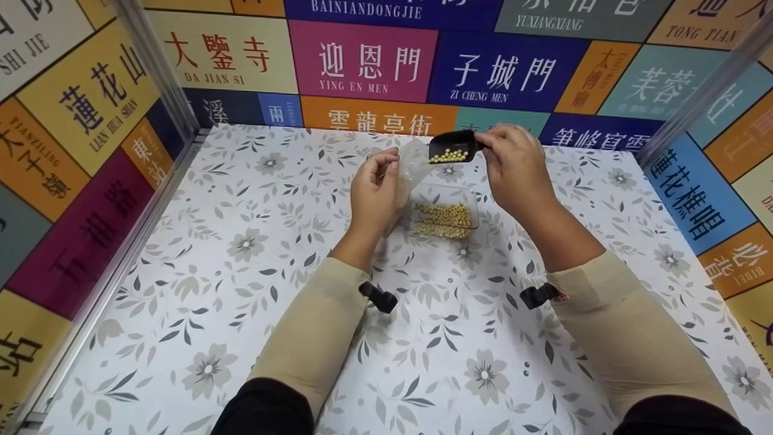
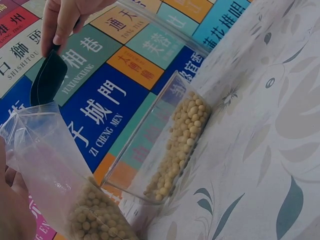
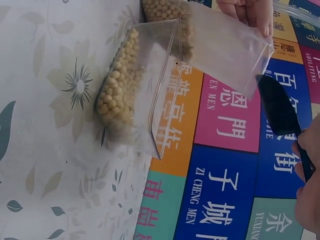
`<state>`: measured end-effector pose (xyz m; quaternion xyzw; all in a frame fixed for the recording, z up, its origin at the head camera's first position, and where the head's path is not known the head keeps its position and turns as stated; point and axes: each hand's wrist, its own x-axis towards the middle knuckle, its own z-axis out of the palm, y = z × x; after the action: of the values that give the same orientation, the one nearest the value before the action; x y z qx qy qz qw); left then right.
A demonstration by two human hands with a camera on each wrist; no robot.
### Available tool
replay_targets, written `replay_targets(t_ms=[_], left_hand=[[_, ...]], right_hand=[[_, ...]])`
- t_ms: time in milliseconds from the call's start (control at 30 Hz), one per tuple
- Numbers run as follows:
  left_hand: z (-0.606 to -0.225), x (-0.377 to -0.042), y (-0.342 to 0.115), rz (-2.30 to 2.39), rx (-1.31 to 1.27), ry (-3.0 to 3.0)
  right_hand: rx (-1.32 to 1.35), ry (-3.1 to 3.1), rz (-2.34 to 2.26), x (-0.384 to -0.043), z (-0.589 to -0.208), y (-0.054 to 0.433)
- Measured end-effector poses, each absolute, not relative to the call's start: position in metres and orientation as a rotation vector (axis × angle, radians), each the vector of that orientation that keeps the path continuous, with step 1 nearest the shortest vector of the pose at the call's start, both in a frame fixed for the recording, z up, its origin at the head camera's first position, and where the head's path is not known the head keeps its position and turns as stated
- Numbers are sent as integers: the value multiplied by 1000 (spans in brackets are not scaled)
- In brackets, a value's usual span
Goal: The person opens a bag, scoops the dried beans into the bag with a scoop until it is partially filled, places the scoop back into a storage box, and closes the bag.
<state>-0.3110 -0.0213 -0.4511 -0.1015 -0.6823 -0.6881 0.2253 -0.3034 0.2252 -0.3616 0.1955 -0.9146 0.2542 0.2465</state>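
Observation:
My left hand (image 1: 375,187) grips a clear plastic bag (image 2: 45,165) near its open top. Round pale-yellow beans (image 2: 97,215) fill the bottom of the bag. By its handle, my right hand (image 1: 519,166) holds a small black scoop (image 1: 453,145) with some of the same beans in it. The scoop's front edge is right at the bag's mouth, as both wrist views show. Below and between the hands, a clear plastic box (image 1: 475,211) stands on the table, with a layer of beans (image 3: 117,90) in it.
A white cloth with grey flowers and leaves covers the table (image 1: 241,302). Panels with coloured lettered blocks (image 1: 362,60) rise behind it and on both sides, with metal posts (image 1: 163,72) at the corners. Black wrist straps (image 1: 379,296) sit on the beige sleeves.

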Motion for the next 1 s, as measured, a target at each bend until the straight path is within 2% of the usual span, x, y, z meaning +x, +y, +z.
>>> replay_targets(t_ms=[500, 833, 1000], left_hand=[[-450, -310, -22, -1902, -267, -1895], [-450, -310, -21, -1910, -255, -1892], [-451, -311, -20, -1911, -254, -1890]], right_hand=[[552, -2451, 723, -303, -367, 227], [301, -2567, 896, -297, -389, 250], [257, -2542, 996, -290, -407, 254]])
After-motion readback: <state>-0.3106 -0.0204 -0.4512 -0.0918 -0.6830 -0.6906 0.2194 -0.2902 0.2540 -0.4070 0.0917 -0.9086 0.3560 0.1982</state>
